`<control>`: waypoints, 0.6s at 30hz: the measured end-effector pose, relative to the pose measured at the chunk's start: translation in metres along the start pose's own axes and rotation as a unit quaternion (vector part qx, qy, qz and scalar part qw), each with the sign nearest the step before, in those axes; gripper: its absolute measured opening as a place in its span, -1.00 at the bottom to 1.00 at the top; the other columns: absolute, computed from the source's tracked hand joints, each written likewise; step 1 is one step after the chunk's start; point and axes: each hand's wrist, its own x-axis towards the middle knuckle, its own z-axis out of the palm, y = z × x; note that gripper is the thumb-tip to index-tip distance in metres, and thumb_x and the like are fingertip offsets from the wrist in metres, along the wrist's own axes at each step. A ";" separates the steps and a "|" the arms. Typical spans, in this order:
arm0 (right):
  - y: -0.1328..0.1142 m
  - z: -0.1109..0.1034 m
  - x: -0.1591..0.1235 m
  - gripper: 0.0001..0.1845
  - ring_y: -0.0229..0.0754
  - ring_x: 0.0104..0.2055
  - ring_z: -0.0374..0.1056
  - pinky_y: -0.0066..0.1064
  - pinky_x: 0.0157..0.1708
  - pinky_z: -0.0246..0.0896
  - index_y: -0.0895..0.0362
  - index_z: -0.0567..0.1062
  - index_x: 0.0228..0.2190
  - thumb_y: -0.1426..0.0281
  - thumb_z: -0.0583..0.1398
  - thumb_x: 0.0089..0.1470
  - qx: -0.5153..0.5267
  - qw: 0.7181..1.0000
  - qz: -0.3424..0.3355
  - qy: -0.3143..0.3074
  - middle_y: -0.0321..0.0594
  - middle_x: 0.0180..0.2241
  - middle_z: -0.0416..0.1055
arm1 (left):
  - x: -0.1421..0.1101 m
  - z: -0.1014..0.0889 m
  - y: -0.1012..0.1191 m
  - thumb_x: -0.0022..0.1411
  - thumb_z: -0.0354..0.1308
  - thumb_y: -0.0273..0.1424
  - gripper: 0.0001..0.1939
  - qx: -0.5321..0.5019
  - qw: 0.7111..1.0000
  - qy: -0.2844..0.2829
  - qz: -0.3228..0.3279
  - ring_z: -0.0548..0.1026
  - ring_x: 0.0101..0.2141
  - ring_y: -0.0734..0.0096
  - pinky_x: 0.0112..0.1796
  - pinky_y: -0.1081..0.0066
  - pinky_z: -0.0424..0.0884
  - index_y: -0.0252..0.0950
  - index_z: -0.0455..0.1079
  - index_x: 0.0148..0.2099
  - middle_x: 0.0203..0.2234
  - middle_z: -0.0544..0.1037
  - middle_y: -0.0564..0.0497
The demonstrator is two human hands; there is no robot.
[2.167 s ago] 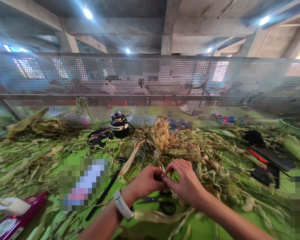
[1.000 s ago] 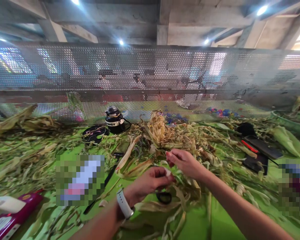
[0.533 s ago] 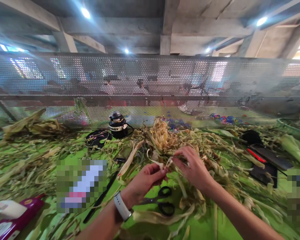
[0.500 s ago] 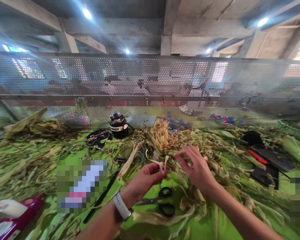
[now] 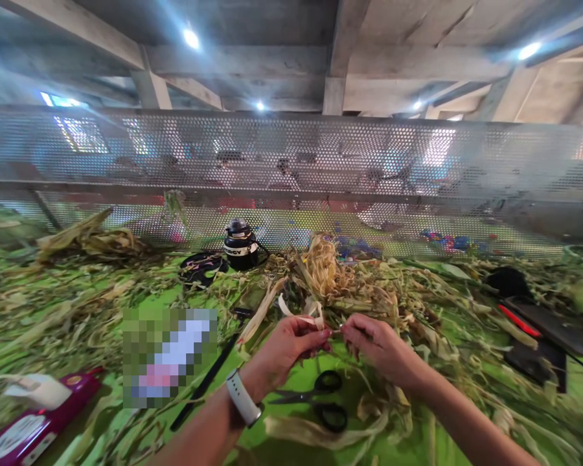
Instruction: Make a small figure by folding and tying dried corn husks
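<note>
My left hand [image 5: 294, 343], with a watch on its wrist, pinches a pale strip of corn husk [image 5: 315, 314] that loops up above the fingers. Close on its right, my right hand [image 5: 374, 346] has thumb and forefinger together on a thin strand stretching between the two hands. Black-handled scissors [image 5: 320, 395] lie on the green surface just below, blades pointing left. Behind the hands stands a bundle of dried, yellowish husk fibres [image 5: 323, 265]. A long dry husk piece [image 5: 262, 307] leans beside my left hand.
Husk scraps [image 5: 447, 304] cover much of the green table [image 5: 148, 294]. A black jar [image 5: 240, 246] stands near the perforated metal screen [image 5: 291, 149]. At left lie a black rod [image 5: 208, 372] and a purple device [image 5: 43, 414]; dark flat objects [image 5: 539, 336] lie at right.
My right hand has moved left and down toward my left hand, and its fingers have closed on the strand. The left hand keeps its pinch. The view has shifted slightly.
</note>
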 end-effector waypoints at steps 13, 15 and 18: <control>-0.015 0.021 -0.013 -0.85 -0.18 -0.39 0.25 -0.39 -0.37 0.13 0.12 0.40 -0.48 0.36 0.11 0.09 -0.147 0.979 -0.112 0.087 -0.21 -0.48 0.37 | 0.000 0.004 -0.006 -0.05 0.35 -0.39 -0.75 -0.152 0.986 0.005 0.060 0.51 -0.24 0.35 -0.14 0.43 0.31 -0.33 0.47 -0.27 -0.37 0.60 -0.03; -0.015 0.031 -0.011 -0.84 -0.18 -0.37 0.26 -0.40 -0.36 0.14 0.13 0.39 -0.47 0.32 0.13 0.08 -0.098 0.990 -0.083 0.056 -0.21 -0.45 0.38 | -0.001 0.008 -0.009 -0.07 0.36 -0.38 -0.76 -0.163 0.985 0.018 0.059 0.51 -0.29 0.36 -0.17 0.42 0.33 -0.33 0.47 -0.31 -0.40 0.60 -0.03; -0.012 0.046 -0.008 -0.78 -0.22 -0.43 0.23 -0.43 -0.39 0.13 0.15 0.37 -0.54 0.31 0.12 0.07 -0.036 0.996 -0.038 0.073 -0.23 -0.50 0.36 | -0.002 0.015 -0.014 -0.07 0.36 -0.37 -0.81 -0.156 0.985 0.037 0.067 0.50 -0.35 0.40 -0.20 0.44 0.34 -0.35 0.50 -0.38 -0.45 0.60 -0.02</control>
